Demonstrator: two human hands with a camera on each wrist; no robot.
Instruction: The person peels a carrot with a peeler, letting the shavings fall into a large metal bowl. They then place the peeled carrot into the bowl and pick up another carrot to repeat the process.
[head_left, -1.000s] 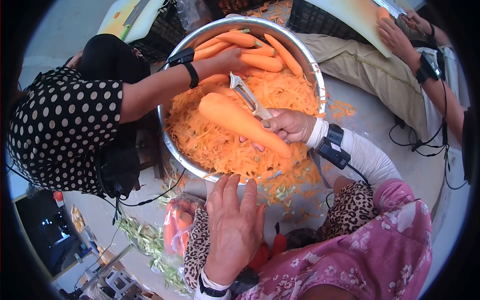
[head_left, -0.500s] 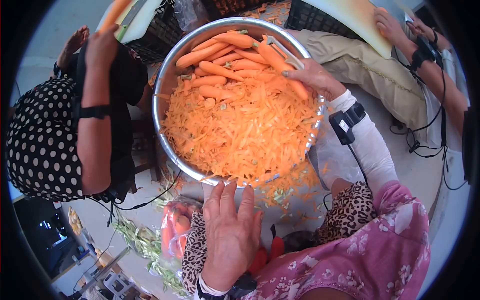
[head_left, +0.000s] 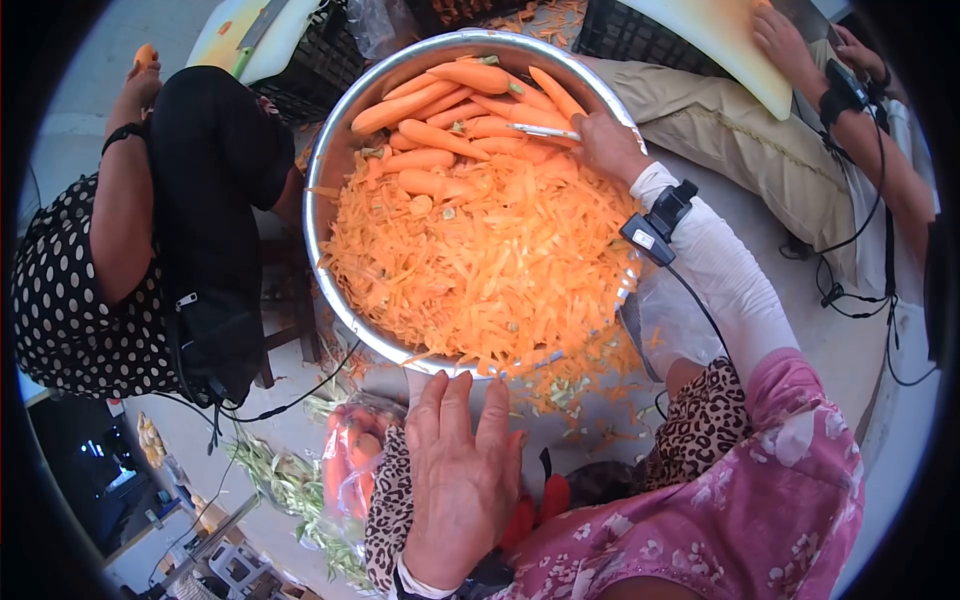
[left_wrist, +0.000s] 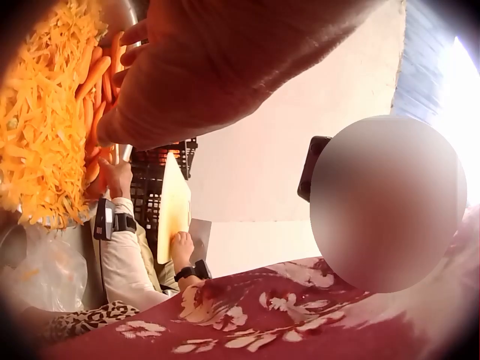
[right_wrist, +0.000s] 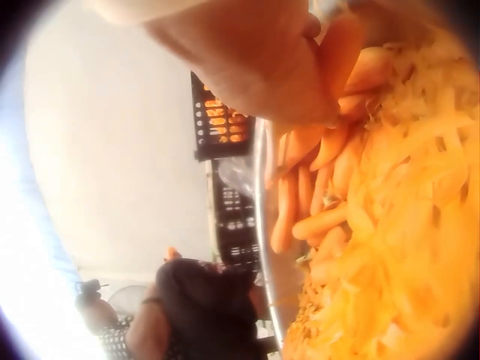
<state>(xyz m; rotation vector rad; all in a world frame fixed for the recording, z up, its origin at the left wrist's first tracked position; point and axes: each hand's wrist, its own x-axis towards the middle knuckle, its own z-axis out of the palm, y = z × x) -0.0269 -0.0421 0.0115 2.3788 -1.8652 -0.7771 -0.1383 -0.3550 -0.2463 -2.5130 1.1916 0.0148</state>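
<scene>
My right hand [head_left: 612, 150] is low inside the right rim of the steel basin [head_left: 318, 225], with a peeler [head_left: 545, 131] held in it, its metal end pointing left. Beside those fingers a carrot [head_left: 555, 90] leans along the wall; in the right wrist view an orange carrot [right_wrist: 341, 56] shows at the fingertips. Whether the hand still grips a carrot I cannot tell. My left hand [head_left: 460, 480] is spread palm down over my lap, fingertips by the near rim, holding nothing. Peeled carrots [head_left: 445, 140] lie at the basin's far side, above a heap of orange peelings [head_left: 480, 270].
At left sits a person in a dotted top [head_left: 95, 310], one hand around a carrot [head_left: 146, 54]. Another person's hands are at a cutting board [head_left: 735, 60] at upper right. A bag of carrots [head_left: 350, 450] lies on the floor beside leafy scraps [head_left: 290, 480].
My right hand lifted a large carrot and the peeler from mid-basin to the right rim, then lowered there. The other person's hand left the basin with a carrot. My left hand stayed nearly still.
</scene>
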